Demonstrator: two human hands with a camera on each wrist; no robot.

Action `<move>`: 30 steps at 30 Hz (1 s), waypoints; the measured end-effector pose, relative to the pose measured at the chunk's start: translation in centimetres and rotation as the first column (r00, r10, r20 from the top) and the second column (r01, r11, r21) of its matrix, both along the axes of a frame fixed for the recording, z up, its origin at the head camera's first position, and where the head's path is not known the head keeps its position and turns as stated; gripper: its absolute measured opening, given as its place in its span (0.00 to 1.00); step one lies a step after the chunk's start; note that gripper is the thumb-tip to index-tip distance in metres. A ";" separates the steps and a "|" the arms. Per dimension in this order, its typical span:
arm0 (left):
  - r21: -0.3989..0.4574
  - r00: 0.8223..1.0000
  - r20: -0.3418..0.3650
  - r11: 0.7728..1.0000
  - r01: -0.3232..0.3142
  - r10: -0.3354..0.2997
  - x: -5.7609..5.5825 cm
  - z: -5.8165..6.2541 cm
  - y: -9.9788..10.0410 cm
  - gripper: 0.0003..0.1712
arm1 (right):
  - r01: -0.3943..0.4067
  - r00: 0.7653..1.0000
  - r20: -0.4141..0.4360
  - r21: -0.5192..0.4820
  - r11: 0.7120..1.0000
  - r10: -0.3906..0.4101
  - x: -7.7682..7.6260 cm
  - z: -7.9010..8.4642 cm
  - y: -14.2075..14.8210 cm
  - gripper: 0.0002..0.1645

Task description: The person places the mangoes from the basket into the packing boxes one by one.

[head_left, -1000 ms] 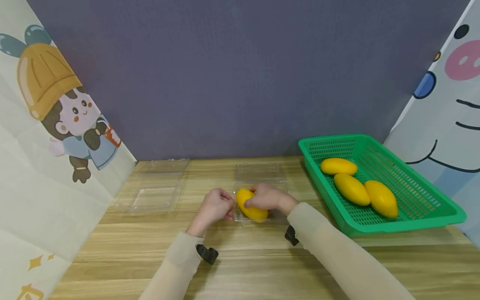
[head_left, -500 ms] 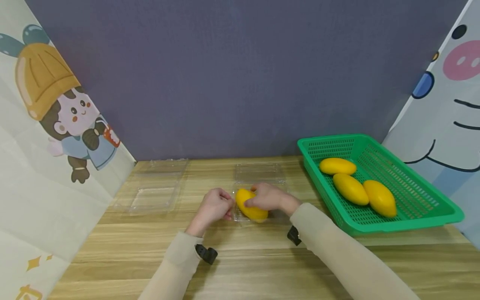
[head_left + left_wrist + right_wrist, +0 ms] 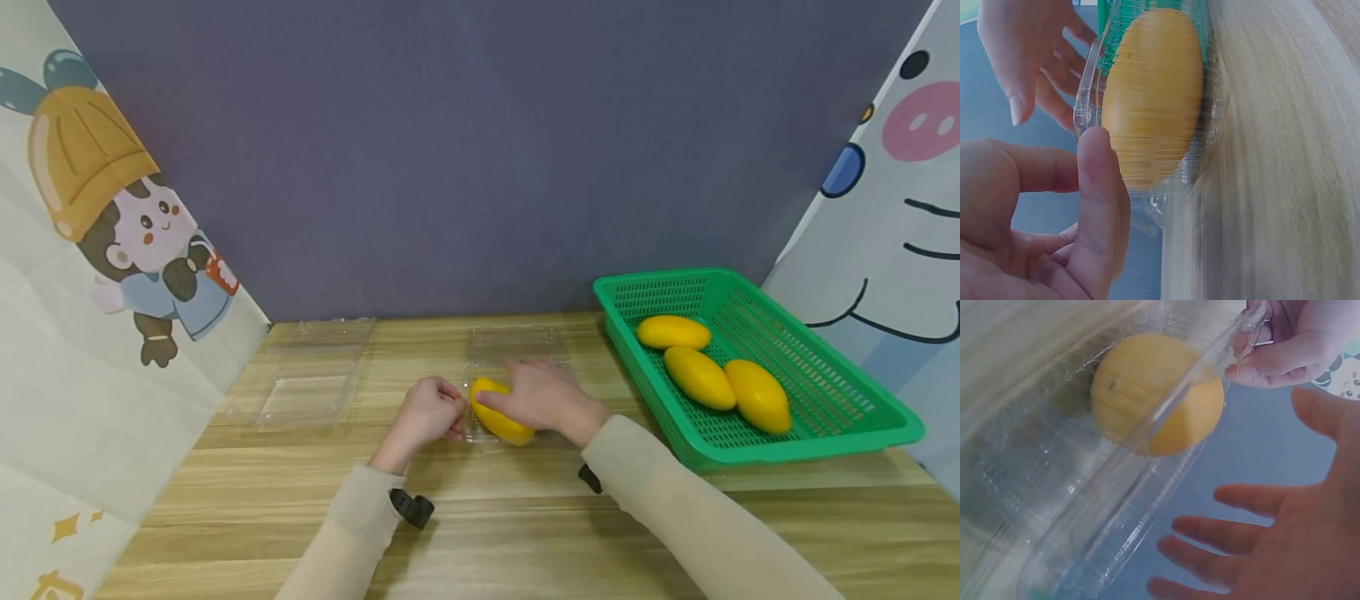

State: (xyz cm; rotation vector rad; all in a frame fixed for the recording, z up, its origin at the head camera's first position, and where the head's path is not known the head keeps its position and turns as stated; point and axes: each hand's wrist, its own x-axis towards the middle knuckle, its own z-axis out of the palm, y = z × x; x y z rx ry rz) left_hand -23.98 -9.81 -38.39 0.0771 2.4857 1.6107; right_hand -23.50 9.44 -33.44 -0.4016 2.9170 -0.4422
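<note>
A yellow mango (image 3: 501,423) lies inside a clear plastic clamshell box (image 3: 519,337) whose lid is folded back. My left hand (image 3: 427,412) pinches the left rim of this box between thumb and fingers, as the left wrist view shows. Spread fingers of my right hand (image 3: 1272,544) are apart from the mango in the right wrist view, with nothing in them. From the head view, that hand hovers over the box and covers its right part.
To the right stands a green perforated basket (image 3: 817,457) with several mangoes (image 3: 701,378) in it. A second clear clamshell box (image 3: 307,400) lies open at the left. Behind the wooden table (image 3: 480,533) rises a dark grey panel (image 3: 480,167).
My right hand has let go of the mango and lifted slightly, its fingers now spread. The left hand stays at the box rim, and the mango stays put.
</note>
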 end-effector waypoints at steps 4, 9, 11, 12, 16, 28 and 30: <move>-0.003 1.000 -0.002 1.000 -0.003 0.003 0.0 0.0 -0.1 0.08 | -0.025 1.000 -0.015 0.034 0.999 0.025 0.3 0.1 0.5 0.55; -0.011 1.000 -0.002 1.000 -0.010 0.010 0.1 0.1 0.0 0.08 | -0.034 0.999 -0.006 0.044 0.998 0.035 0.8 0.2 1.4 0.55; -0.013 1.000 -0.004 1.000 -0.006 0.006 0.1 0.2 0.0 0.08 | -0.032 0.999 0.002 0.051 0.998 0.032 1.0 0.4 1.7 0.56; -0.014 1.000 -0.006 1.000 -0.005 0.004 0.1 0.2 0.0 0.08 | -0.031 1.000 0.005 0.055 0.998 0.031 1.1 0.4 1.9 0.56; -0.015 1.000 -0.013 1.000 -0.001 0.001 0.2 0.2 0.1 0.08 | -0.043 0.999 0.008 0.077 0.996 0.043 1.5 0.9 2.8 0.57; -0.004 1.000 -0.026 1.000 -0.001 0.001 0.2 0.3 0.1 0.08 | -0.026 0.999 -0.024 0.074 0.997 0.028 1.7 2.4 5.1 0.63; -0.002 1.000 -0.025 1.000 0.000 0.000 0.2 0.2 0.1 0.08 | -0.025 0.999 -0.026 0.071 0.997 0.027 1.9 2.6 5.4 0.63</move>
